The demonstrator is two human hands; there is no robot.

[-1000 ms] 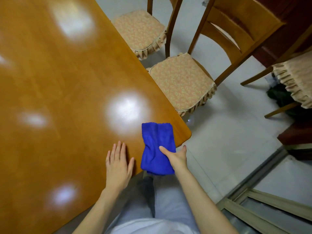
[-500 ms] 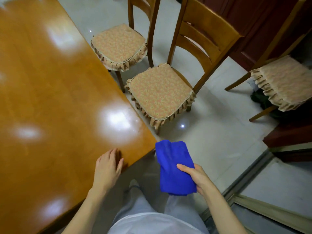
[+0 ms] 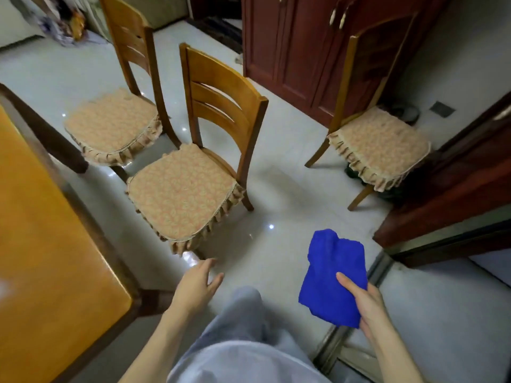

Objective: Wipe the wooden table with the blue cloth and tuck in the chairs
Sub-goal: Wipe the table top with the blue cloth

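- A glossy pale tiled floor (image 3: 290, 189) fills the middle of the frame, with a dark red wooden cabinet (image 3: 293, 51) along the top and a dark wooden door frame at the right edge.
- The wooden table (image 3: 41, 244) takes up the left side, its orange top bare and shiny, with one rounded corner near the lower left.
- Three wooden chairs stand out on the floor, apart from the table, each with a frilled, patterned beige cushion.
- The nearest chair (image 3: 193, 167) sits left of centre, its seat turned toward the table edge.
- A second chair (image 3: 119, 117) stands just behind it in the upper left, their cushions almost touching.
- A third chair (image 3: 378, 139) stands at the right, near the cabinet, well apart from the table.
- The right hand (image 3: 365, 302), lower right, pinches the blue cloth (image 3: 331, 275) between thumb and fingers; the cloth hangs crumpled in the air above the floor.
- The left hand (image 3: 197, 283), lower centre, is empty with fingers loosely spread, held in the air just below the nearest chair's cushion.
- Light grey trousers show at the bottom centre.
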